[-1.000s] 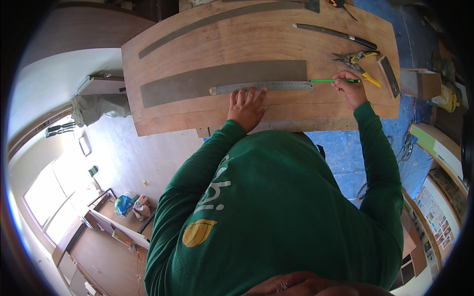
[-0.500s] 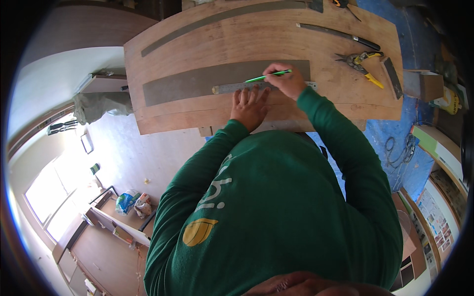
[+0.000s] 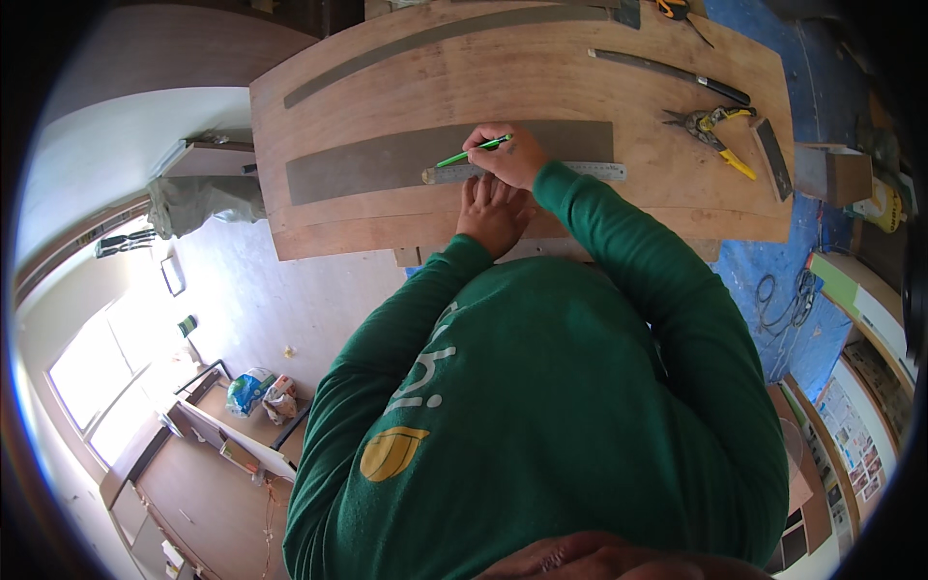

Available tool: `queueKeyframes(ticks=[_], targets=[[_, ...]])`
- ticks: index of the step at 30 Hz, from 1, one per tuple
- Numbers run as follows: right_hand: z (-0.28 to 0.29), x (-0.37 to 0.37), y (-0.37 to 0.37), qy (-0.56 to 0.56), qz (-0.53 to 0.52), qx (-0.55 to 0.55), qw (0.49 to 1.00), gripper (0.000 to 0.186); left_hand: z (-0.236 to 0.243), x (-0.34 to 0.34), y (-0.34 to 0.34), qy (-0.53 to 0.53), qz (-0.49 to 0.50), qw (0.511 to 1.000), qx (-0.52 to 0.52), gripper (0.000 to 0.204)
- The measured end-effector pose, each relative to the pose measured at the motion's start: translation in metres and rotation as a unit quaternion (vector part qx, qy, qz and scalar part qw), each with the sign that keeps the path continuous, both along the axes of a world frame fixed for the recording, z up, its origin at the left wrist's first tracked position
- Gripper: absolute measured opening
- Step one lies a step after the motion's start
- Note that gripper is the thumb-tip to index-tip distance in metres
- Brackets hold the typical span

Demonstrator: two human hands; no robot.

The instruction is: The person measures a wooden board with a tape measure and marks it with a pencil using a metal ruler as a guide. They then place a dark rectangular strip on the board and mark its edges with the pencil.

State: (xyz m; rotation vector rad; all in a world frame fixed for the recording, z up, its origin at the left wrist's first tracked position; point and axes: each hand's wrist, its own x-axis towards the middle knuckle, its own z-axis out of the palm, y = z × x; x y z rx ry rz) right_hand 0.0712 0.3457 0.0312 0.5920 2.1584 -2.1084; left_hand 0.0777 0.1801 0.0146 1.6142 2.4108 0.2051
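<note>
A broad grey strip (image 3: 367, 160) lies on the wooden board (image 3: 387, 222) in front of me. Along its near edge rests a metal ruler (image 3: 597, 171). My left hand (image 3: 491, 222) is flat with fingers stretched, its fingertips pressing the ruler; my right hand (image 3: 517, 158) partly covers it. Pinched in my right hand is a slim green pencil (image 3: 462, 155), tilted, with its tip down by the strip and the ruler's left end. Whether the tip touches the surface is too small to tell.
A long narrow grey strip (image 3: 425, 40) lies farther back. On the right are a long black-handled tool (image 3: 677, 73), yellow-handled snips (image 3: 713, 130) and a dark block (image 3: 771, 159). An orange-and-black tool (image 3: 672, 10) sits at the far edge. Cables (image 3: 797, 300) lie on blue floor covering.
My right hand has moved left with the pencil, along the ruler, uncovering the ruler's right end. My left hand stays pressed on the ruler. The whole view has shifted slightly.
</note>
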Motion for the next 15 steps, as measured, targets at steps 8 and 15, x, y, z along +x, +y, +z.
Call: queueKeyframes(ticks=[8,15], targets=[[0.014,0.069,0.083,0.004,0.01,0.08,0.997,0.011,-0.001,0.001,0.001,0.038,0.004,0.997,0.07,0.055],[0.046,0.202,0.21,-0.11,-0.118,0.067,0.985,0.011,0.003,0.0,0.002,0.032,-0.002,0.997,0.066,0.057]])
